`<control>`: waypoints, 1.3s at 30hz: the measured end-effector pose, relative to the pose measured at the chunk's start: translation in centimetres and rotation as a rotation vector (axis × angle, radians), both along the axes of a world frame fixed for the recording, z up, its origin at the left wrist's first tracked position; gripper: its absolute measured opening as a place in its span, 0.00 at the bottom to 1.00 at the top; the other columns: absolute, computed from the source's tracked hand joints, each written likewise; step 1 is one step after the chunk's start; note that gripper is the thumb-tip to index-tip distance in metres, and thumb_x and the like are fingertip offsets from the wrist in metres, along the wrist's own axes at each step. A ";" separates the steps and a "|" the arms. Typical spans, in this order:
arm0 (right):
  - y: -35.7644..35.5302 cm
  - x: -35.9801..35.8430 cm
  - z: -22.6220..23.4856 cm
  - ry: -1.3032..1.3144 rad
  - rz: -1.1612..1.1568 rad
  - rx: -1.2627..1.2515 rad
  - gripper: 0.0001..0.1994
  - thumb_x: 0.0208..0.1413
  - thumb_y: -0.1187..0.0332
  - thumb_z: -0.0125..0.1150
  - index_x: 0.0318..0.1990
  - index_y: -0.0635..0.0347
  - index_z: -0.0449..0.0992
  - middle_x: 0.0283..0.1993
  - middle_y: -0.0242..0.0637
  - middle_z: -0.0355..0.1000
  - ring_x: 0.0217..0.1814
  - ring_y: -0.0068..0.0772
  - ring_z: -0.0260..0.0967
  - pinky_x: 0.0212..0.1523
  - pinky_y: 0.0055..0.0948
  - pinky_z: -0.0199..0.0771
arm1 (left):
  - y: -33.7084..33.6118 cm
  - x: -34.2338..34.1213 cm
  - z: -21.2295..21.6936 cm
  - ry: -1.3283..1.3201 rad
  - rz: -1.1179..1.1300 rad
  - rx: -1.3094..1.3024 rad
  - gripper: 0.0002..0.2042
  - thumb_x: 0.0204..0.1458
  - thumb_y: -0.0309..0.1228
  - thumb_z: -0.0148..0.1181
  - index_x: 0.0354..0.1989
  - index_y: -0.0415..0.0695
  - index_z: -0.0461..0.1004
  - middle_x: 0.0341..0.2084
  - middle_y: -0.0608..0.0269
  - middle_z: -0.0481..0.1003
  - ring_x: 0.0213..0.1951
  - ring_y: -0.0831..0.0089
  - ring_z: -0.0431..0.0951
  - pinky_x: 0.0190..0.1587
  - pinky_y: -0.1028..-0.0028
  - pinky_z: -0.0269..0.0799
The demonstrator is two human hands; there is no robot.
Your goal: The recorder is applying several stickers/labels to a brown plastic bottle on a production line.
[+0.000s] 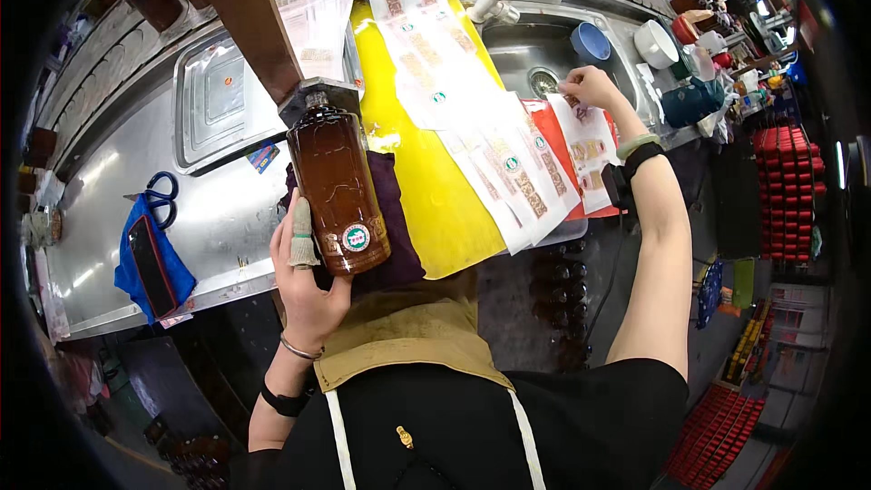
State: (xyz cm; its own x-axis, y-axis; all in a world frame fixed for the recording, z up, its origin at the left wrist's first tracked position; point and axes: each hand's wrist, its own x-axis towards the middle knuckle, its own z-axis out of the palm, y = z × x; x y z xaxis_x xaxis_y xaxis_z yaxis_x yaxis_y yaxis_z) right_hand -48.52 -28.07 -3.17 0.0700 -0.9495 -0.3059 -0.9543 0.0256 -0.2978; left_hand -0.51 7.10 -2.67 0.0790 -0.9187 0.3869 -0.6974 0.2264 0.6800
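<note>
- Bottle (337, 186), brown glass, square-shouldered, lies tilted on a dark purple cloth (399, 218) at the near edge of the steel tabletop (218, 218); a round sticker already sits low on its front.
- Left hand (307, 281) clamps the bottle's base from below, one finger wrapped in a cloth sleeve, its grip closed around the glass.
- Right hand (592, 88) is stretched far out to a sheet of labels (585, 141), fingertips pinched together on a label at the sheet's top edge.
- More label sheets (472, 118) fan across a yellow mat (426, 209); a red mat (558, 127) shows beneath them.
- Beyond the mats: a sink (535, 54) with a blue cup (590, 41) on its far side and a white bowl (655, 44) just beside it.
- Left side: a steel tray (213, 100), scissors (163, 195) and a blue cloth (150, 263) with a dark phone-like slab lying on it.
- Step in hand, as I judge it: peeling a fresh label while the bottle is held ready.
- Next move likely calls for lifting the label clean without curling, carrying it back, and setting it square on the bottle face while the left hand keeps the glass from rolling.
</note>
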 end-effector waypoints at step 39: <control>21.9 29.9 13.3 -0.898 0.544 -0.343 0.05 0.57 0.76 0.72 0.38 0.66 0.82 0.33 0.35 0.77 0.32 0.23 0.72 0.35 0.23 0.71 | -0.4 1.1 -1.2 -0.028 -0.087 -0.088 0.44 0.41 0.26 0.75 0.71 0.29 0.63 0.69 0.35 0.66 0.69 0.48 0.69 0.71 0.48 0.55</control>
State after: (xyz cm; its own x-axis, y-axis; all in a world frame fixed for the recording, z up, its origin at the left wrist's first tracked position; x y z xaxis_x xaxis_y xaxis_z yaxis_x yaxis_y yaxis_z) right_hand -18.62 -6.18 10.09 0.5687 -0.7495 0.3389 -0.2461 -0.5482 -0.7994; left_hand 0.56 6.66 -3.89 -0.0118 -0.8838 0.4677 -0.6906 0.3454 0.6354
